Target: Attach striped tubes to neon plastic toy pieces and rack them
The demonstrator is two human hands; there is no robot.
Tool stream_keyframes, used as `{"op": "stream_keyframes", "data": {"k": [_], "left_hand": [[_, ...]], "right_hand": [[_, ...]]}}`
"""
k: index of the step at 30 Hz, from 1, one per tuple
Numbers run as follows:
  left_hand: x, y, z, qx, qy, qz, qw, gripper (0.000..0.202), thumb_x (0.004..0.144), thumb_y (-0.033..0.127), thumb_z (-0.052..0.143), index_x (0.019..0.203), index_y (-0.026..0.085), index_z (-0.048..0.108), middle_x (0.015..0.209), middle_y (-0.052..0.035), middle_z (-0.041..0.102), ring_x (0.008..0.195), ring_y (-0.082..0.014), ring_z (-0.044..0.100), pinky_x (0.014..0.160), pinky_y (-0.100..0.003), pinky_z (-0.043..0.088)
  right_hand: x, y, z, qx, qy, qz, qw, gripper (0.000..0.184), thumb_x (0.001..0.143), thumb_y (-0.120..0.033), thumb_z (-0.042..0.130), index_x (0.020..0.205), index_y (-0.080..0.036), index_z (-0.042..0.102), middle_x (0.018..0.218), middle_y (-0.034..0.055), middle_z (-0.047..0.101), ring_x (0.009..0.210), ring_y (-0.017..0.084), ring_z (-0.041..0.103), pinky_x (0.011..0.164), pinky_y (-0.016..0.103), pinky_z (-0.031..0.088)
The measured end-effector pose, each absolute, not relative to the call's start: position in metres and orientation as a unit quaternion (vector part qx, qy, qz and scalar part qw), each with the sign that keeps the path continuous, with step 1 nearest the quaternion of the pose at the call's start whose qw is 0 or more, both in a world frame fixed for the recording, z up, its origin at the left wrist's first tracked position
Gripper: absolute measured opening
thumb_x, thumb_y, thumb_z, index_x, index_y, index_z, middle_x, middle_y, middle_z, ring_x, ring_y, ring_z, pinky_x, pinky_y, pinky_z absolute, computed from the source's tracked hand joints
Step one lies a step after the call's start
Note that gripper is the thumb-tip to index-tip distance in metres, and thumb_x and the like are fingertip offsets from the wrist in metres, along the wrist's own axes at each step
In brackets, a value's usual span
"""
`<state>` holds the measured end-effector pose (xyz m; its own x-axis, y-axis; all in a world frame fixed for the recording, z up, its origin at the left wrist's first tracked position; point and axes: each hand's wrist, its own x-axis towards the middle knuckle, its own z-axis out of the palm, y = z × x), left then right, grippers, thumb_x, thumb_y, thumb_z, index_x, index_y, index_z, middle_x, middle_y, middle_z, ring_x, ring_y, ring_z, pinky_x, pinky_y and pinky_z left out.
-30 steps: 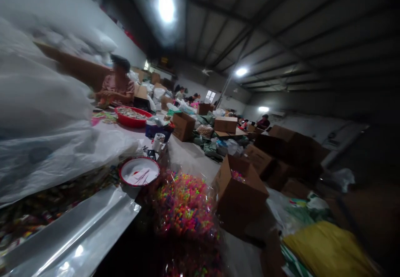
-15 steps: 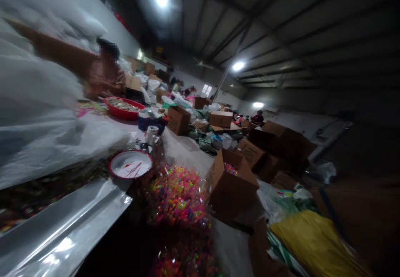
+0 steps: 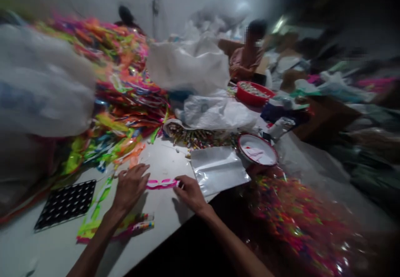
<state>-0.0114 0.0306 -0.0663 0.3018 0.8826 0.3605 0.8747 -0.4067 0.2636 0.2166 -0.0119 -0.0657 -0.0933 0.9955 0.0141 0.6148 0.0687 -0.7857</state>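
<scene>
A bright pink plastic strip with oval cut-outs stretches between my two hands over the white table. My right hand pinches its right end between thumb and fingers. At the other end, my left hand grips the strip with its thumb side, and the hand hides that end. Yellow-green plastic strips lie beside and under my left forearm. Near that wrist are small tubes with printed wrappers. A silver foil bag lies flat to the right of my right hand.
A black tray with holes lies at left. Colourful strips are heaped behind it, near a large white bag. A red-rimmed bowl and a bag of bright small pieces are at right. Another person sits beyond a red basin.
My view has swung left and down from the hall and its boxes to the table. Both my hands and the pink strip are now in view; neither hand showed before.
</scene>
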Motion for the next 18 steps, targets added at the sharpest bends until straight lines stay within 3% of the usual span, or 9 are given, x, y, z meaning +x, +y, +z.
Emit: {"op": "stream_keyframes", "data": {"k": [4,6,9,13,18], "left_hand": [[0.025,0.030,-0.066,0.866,0.475,0.153,0.043,0.032,0.085,0.035,0.049,0.114,0.023,0.055,0.113,-0.0085,0.060,0.105,-0.0250,0.052,0.090,-0.044,0.034],[0.043,0.028,-0.065,0.888,0.436,0.127,0.070,0.026,0.084,0.036,0.050,0.106,0.023,0.057,0.107,-0.0076,0.059,0.101,-0.0244,0.052,0.087,-0.042,0.035],[0.054,0.025,-0.067,0.884,0.434,0.134,0.106,0.020,0.087,0.034,0.043,0.087,0.019,0.057,0.094,-0.0064,0.058,0.088,-0.0207,0.053,0.078,-0.034,0.039],[0.041,0.024,-0.073,0.847,0.494,0.168,0.101,0.021,0.091,0.029,0.035,0.082,0.020,0.052,0.072,-0.0015,0.058,0.065,-0.0173,0.053,0.060,-0.029,0.036],[0.017,0.027,-0.069,0.820,0.515,0.250,0.006,0.018,0.092,0.028,0.036,0.086,0.022,0.052,0.072,0.0007,0.061,0.065,-0.0168,0.055,0.060,-0.029,0.036]], "right_hand": [[0.228,-0.013,-0.069,-0.657,-0.614,0.330,0.287,0.025,0.075,-0.022,0.057,0.098,-0.015,0.065,0.073,0.0024,0.065,0.067,0.015,0.059,0.064,0.024,0.045],[0.220,-0.012,-0.073,-0.661,-0.619,0.324,0.275,0.023,0.074,-0.021,0.058,0.095,-0.016,0.066,0.077,0.0032,0.066,0.070,0.015,0.059,0.065,0.024,0.045],[0.205,-0.005,-0.077,-0.629,-0.636,0.355,0.274,0.020,0.075,-0.021,0.057,0.092,-0.017,0.066,0.081,0.0033,0.066,0.070,0.015,0.060,0.065,0.023,0.045],[0.218,0.039,-0.064,-0.587,-0.639,0.428,0.252,0.031,0.074,-0.019,0.056,0.105,-0.015,0.062,0.081,0.0029,0.066,0.060,0.013,0.060,0.059,0.023,0.045],[0.279,0.131,-0.029,-0.752,-0.606,0.126,0.226,0.034,0.080,-0.021,0.049,0.110,-0.011,0.060,0.112,0.0156,0.059,0.105,0.024,0.053,0.085,0.032,0.039]]}}
